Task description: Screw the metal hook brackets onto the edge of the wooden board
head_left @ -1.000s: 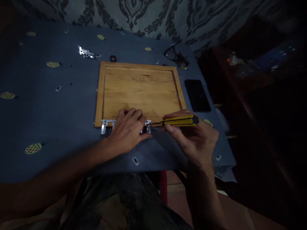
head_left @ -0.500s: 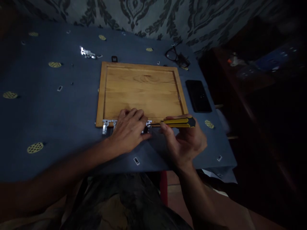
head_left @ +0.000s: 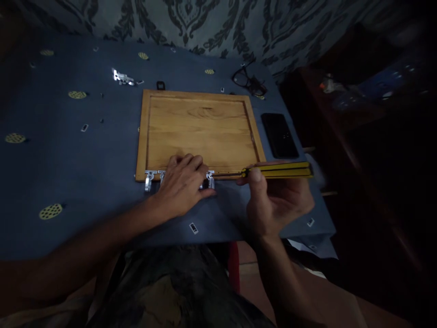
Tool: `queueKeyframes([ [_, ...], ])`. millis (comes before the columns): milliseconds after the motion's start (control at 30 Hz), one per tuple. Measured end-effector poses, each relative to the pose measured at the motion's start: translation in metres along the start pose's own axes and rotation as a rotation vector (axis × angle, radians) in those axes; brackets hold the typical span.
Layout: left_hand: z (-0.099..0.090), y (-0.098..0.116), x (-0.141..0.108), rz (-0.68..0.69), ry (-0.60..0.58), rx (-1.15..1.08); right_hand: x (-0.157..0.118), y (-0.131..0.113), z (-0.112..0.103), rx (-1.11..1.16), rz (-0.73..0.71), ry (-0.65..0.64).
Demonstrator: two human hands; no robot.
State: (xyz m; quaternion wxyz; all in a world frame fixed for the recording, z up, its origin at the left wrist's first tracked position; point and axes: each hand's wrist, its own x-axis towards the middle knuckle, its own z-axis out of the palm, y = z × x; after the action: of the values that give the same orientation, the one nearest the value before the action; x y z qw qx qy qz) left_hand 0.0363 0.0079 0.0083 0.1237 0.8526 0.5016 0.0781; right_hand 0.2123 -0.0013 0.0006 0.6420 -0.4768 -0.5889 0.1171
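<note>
A framed wooden panel (head_left: 201,123) lies flat with metal hinges along its near edge. One hinge (head_left: 149,180) shows plainly at the left corner; another (head_left: 161,176) is partly covered by my fingers. My left hand (head_left: 184,182) is closed over a hinge (head_left: 210,178) further right, its knuckles on the wood and its thumb below the edge. In my right hand (head_left: 278,198) is a yellow and black screwdriver (head_left: 283,170), nearly level, its thin shaft pointing left along the near edge. The tip appears at the hinge beside my left hand; contact is hard to tell.
Blue patterned cloth (head_left: 102,155) covers the table. A loose hinge (head_left: 123,77) lies at the back left, near a small black piece (head_left: 160,85). Eyeglasses (head_left: 249,84) rest at the back right, and a black phone (head_left: 280,135) right of the panel.
My right hand has shifted right with the screwdriver, and more of its shaft shows now. My left hand stays at the hinge. The view has moved slightly.
</note>
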Motion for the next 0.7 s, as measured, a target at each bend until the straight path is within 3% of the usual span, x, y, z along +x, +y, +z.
queueKeyframes([
  [267, -0.003, 0.002, 0.001, -0.031, -0.042, -0.034, -0.009, 0.013, -0.007, -0.096, 0.019, -0.072],
  [533, -0.003, 0.002, 0.001, -0.015, -0.026, -0.012, -0.009, 0.02, -0.011, -0.193, -0.089, -0.137],
  [700, 0.0, 0.001, 0.001, -0.016, 0.002, 0.0, -0.009, 0.018, -0.009, -0.127, -0.024, -0.163],
])
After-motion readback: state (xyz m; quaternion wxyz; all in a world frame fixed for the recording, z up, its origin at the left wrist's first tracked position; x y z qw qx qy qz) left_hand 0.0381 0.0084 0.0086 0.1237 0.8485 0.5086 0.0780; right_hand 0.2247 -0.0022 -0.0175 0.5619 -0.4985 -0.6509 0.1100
